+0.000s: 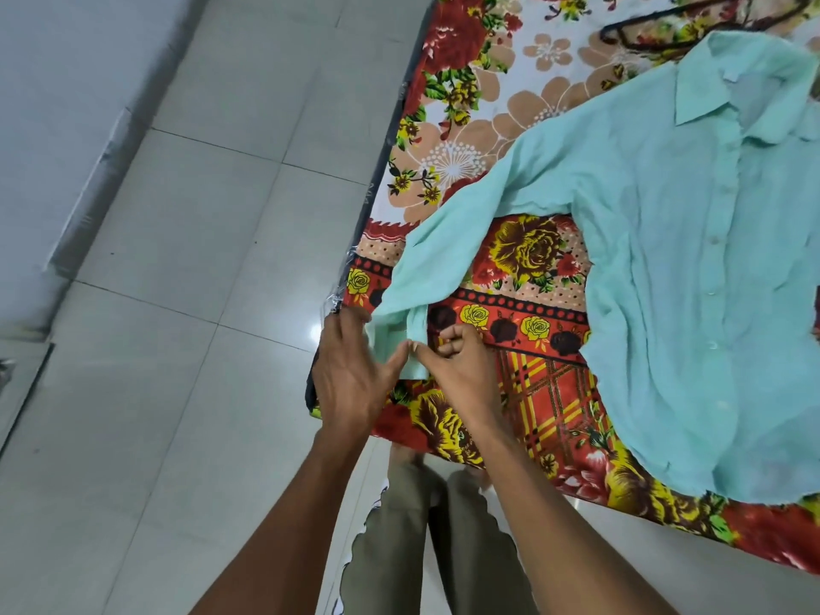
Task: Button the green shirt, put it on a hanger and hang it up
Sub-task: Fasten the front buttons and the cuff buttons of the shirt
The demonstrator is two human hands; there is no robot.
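Fastening the cuff calls for both hands working close together, one steadying the buttonhole edge while the other feeds the button through, and the person seems to be at just that step. The green shirt [665,241] lies spread face up on the flowered bedspread [510,104], its front placket running down the middle, and one long sleeve trails to the bed's near corner. The sleeve's cuff [406,348] sits right at the fingertips. The left hand [350,370] rests over the cuff's outer edge with its fingers mostly straight and its thumb touching the cloth. The right hand [452,361] has its fingers curled, thumb and forefinger pinching the cuff's lower edge. Whether a button is actually between them is too small to tell. To do this well, the cuff should be kept flat and taut, with the two edges overlapped squarely before pushing. A dark hanger [679,28] waits at the far side of the bed, just beyond the collar [705,91], well apart from both hands.
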